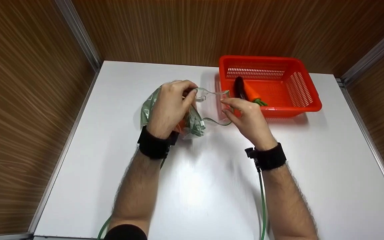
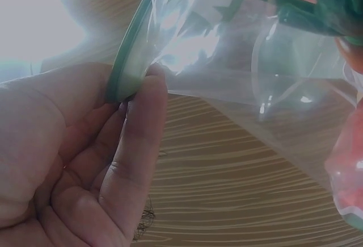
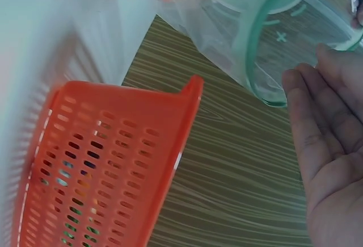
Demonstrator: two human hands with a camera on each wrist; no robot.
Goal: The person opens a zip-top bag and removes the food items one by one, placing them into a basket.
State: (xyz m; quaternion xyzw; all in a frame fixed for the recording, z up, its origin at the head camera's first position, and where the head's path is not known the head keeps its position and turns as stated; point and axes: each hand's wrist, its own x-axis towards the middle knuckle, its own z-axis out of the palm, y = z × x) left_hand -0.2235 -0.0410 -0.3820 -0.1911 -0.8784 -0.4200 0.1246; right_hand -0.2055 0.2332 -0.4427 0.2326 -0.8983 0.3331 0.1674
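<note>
A clear zip bag (image 1: 197, 125) with green print and a green strip round its mouth lies at the middle of the white table, its mouth spread toward the right. Inside it show orange-red things and green stalks (image 2: 317, 5), partly hidden. My left hand (image 1: 172, 105) pinches the green-edged rim (image 2: 127, 54) between thumb and finger. At the opposite side of the mouth is my right hand (image 1: 248, 118), its fingers (image 3: 309, 122) fairly straight, thumb and fingertips apart, right at the green rim (image 3: 252, 54).
A red slotted basket (image 1: 303, 108) stands behind and to the right, close to the right hand. It holds a dark eggplant (image 1: 239, 88) and an orange carrot (image 1: 252, 91) with a green top. Wood-grain panels (image 1: 165, 30) wall the table at back and sides. Green cables (image 1: 263, 203) trail from the wrists.
</note>
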